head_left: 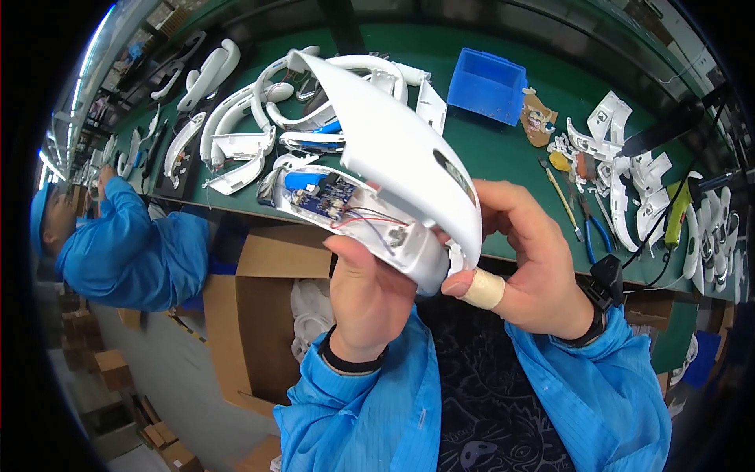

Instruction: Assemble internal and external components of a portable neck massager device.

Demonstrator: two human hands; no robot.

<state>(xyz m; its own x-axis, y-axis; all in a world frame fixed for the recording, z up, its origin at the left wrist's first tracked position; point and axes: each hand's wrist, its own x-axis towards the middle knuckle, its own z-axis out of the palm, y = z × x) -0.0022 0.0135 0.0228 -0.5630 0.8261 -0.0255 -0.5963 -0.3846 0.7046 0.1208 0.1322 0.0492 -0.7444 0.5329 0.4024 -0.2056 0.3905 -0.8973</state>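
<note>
My left hand point(366, 303) is closed around the underside of an open white plastic housing point(421, 259). Inside the housing sit a blue circuit board point(330, 197), a blue cell-like part point(301, 181) and thin red, black and purple wires point(363, 219). My right hand point(539, 256), its thumb wrapped in a beige bandage point(484, 289), grips a curved white cover shell point(393, 130) by its rounded end. The shell is tilted over the housing, close together at the right end and apart at the left. Its inner face and several right fingertips are hidden.
White curved casings point(236, 126) crowd the green bench point(503, 157)'s left. A blue bin point(487, 82), pliers point(595, 228), a brush point(562, 197), a green electric screwdriver point(676, 212) and shell pieces point(621, 181) lie right. Below stands a cardboard box point(228, 338); a co-worker point(141, 244) sits left.
</note>
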